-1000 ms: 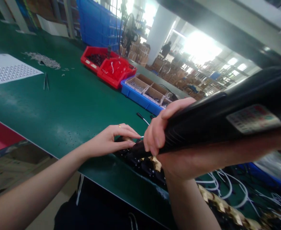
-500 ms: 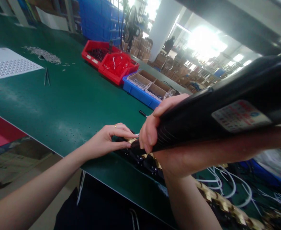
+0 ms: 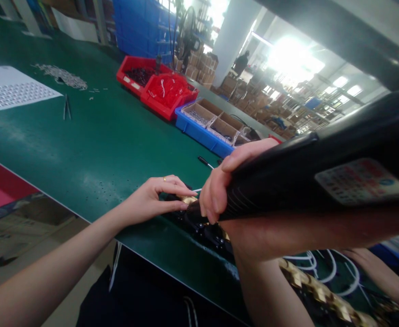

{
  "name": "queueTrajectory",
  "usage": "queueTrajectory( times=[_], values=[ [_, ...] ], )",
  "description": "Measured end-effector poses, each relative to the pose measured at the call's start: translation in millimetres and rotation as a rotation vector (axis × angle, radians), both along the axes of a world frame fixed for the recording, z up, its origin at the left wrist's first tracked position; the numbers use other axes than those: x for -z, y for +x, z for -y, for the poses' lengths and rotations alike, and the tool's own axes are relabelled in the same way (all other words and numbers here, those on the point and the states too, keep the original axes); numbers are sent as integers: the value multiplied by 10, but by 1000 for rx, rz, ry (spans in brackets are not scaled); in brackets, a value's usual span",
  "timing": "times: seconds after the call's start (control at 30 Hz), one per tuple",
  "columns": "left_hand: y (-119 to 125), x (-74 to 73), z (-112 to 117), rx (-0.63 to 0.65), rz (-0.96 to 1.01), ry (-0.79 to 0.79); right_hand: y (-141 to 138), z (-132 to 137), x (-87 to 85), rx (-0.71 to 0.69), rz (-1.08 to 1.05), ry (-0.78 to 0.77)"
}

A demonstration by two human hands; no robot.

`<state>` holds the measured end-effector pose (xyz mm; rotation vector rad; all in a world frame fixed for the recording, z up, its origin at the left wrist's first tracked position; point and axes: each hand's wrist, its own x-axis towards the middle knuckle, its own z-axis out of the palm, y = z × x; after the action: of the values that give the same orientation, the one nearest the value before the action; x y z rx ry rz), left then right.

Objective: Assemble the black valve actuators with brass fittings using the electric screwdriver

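My right hand (image 3: 231,181) is wrapped round a big black power tool (image 3: 322,177) with a printed label, its tip down on a black and gold strip of parts (image 3: 206,227) at the near edge of the green table (image 3: 93,136). My left hand (image 3: 155,197), a ring on one finger, lies on the strip's left end with fingers closed together, pressing a gold piece (image 3: 188,200) right beside the tool tip. The strip runs on to the lower right under my right forearm.
Red bins (image 3: 158,86) and a blue bin (image 3: 206,127) with cardboard boxes stand at the back. A white perforated sheet (image 3: 12,88), tweezers (image 3: 66,109) and small loose parts lie far left. White wires (image 3: 325,268) lie at right, where another person's forearm (image 3: 379,272) shows.
The tool has tilted a little, its rear end now lower. A second person's forearm has come into view at the lower right. My left hand stays on the strip.
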<state>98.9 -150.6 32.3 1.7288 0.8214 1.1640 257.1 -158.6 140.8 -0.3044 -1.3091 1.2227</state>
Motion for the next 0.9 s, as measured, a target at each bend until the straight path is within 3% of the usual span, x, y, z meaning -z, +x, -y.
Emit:
queueTrajectory(
  times=[0.1, 0.3, 0.6, 0.73, 0.9],
  values=[
    [3, -7, 18, 4, -3, 13, -30, 15, -47, 8, -20, -59],
    [21, 5, 58, 7, 16, 53, -31, 112, -331, 28, 202, -329],
    [-89, 51, 107, -18, 7, 68, -26, 105, -222, 37, 103, -294],
    [-155, 112, 57, -71, -13, 37, -25, 90, -196, -20, 20, -170],
    [-2, 175, -47, -88, -31, -34, -66, 53, -129, 48, 23, -178]
  ],
)
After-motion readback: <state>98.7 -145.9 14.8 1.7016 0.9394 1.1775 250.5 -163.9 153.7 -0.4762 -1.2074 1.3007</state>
